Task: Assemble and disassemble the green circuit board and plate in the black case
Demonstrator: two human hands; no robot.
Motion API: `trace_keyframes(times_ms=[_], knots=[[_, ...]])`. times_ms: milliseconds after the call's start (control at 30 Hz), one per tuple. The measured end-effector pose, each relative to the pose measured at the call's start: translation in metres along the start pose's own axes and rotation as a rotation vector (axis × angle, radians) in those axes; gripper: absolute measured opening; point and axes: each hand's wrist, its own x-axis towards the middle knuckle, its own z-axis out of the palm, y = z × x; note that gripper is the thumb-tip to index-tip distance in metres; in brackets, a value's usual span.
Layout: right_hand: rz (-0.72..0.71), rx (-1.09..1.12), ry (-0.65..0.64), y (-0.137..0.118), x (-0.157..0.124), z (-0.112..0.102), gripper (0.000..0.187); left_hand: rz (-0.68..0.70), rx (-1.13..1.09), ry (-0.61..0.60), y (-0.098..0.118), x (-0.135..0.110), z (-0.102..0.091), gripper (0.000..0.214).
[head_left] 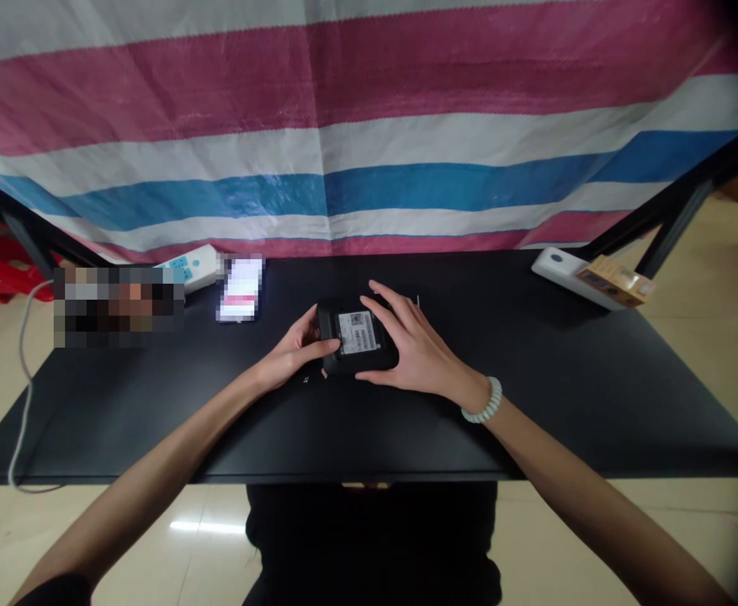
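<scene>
A flat black device (331, 358) with rounded corners is tilted toward me just above or on the black table. Its upper face bears a white label (357, 332) with a square code and barcodes. My left hand (296, 349) grips the left side, thumb on the face beside the label and fingers partly hidden behind. Across the right side reaches my right hand (416, 347), its fingers along the far edge and its thumb along the near one. A small white bit (306, 380) lies on the table near my left hand.
Toward the back left are a phone (241, 290) with a lit screen, a white power strip (193, 268) and a blurred-out patch. A white oblong device (561, 268) and an orange-brown box (621, 282) occupy the back right. Striped sheeting (318, 177) hangs behind the table (564, 404).
</scene>
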Motion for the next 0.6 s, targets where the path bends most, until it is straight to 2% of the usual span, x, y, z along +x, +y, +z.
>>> trace_keyframes(times_ms=[67,133,233,333,467,600], knots=[[0.006,-0.025,-0.001,-0.001,0.0,0.0,0.111,0.046,0.131,-0.008,-0.001,0.0,0.0,0.063],[0.033,-0.058,-0.001,0.0,0.0,-0.001,0.106,0.139,0.294,0.043,0.0,0.001,0.001,0.079],[0.072,-0.096,-0.004,0.004,0.0,-0.001,0.099,0.313,0.618,0.11,0.003,0.001,-0.004,0.078],[0.084,-0.112,-0.017,0.008,0.0,0.001,0.096,0.425,0.879,-0.01,0.006,0.002,-0.015,0.078],[0.076,-0.121,-0.053,0.01,-0.001,0.007,0.096,0.39,1.02,-0.177,0.006,0.005,-0.026,0.082],[0.074,-0.139,-0.075,0.01,-0.002,0.01,0.097,0.346,1.011,-0.196,0.006,0.004,-0.026,0.083]])
